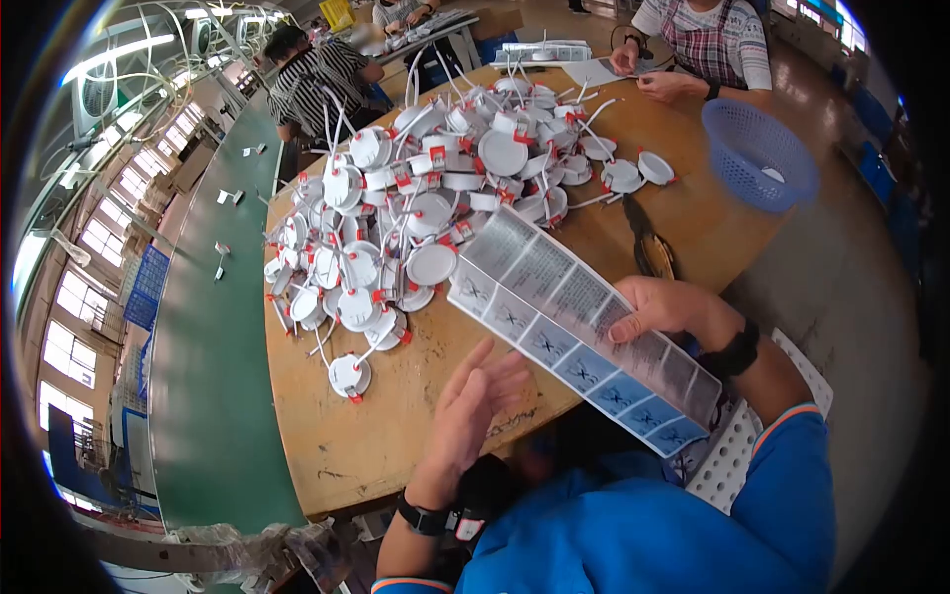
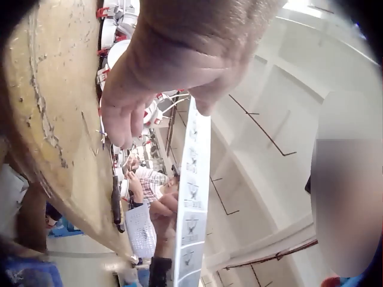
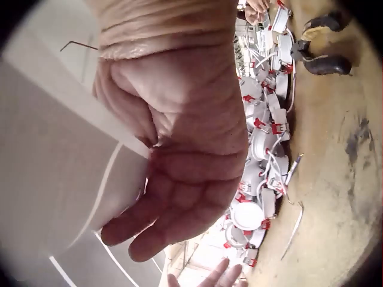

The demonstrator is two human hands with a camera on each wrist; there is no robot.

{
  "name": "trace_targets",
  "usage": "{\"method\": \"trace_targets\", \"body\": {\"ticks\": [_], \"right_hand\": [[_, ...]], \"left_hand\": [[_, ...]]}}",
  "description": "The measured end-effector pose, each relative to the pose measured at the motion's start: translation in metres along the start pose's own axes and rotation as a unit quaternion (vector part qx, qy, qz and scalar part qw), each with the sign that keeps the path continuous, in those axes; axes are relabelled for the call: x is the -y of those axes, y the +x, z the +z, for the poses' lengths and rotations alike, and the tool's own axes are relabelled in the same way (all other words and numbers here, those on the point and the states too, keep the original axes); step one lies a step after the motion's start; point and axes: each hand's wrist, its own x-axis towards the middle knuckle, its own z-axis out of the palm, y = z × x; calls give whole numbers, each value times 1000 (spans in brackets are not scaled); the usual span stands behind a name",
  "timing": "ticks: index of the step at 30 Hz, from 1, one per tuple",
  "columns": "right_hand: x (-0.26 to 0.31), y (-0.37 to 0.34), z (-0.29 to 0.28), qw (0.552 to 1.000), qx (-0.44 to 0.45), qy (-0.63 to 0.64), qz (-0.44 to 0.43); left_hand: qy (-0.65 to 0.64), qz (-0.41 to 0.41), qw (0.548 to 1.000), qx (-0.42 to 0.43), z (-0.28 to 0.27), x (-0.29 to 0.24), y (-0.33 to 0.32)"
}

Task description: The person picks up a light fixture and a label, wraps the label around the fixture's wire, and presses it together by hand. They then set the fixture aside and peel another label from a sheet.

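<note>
My right hand (image 1: 665, 305) grips a sheet of printed labels (image 1: 554, 342) near its right end, thumb on the printed face and fingers underneath. Rows of small drawings and text cover the sheet, which slants over the table's front edge. Below its left part, my left hand (image 1: 473, 406) is held up with loosely extended fingers and nothing in them. In the left wrist view the left thumb overlaps the end of the label sheet (image 2: 192, 191). Round white downlights (image 1: 430, 213) with red clips and white cables lie heaped beyond both hands.
A black-handled hand tool (image 3: 329, 64) lies on the wooden table (image 1: 327, 445), right of the heap. A blue plastic basket (image 1: 737, 173) stands at the right edge. Across the table sits a person in a checked apron (image 1: 708, 45). A green conveyor belt (image 1: 213, 376) runs along the left.
</note>
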Motion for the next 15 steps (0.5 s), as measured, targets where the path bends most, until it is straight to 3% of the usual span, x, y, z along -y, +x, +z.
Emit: {"method": "trace_targets", "body": {"ticks": [3, 6, 9, 12, 15], "right_hand": [[-2, 11, 5, 999, -13, 38, -1], [-4, 20, 9, 997, -10, 70, -18], [0, 20, 13, 998, -1, 50, 38], [-2, 23, 18, 997, 22, -22, 70], [-13, 31, 29, 998, -42, -1, 49]], "left_hand": [[4, -31, 999, 30, -2, 3, 4], [-7, -31, 999, 5, 9, 3, 3], [-53, 46, 998, -4, -12, 6, 7], [-73, 47, 996, -33, -29, -5, 3], [-78, 19, 996, -37, -23, -10, -2]]}}
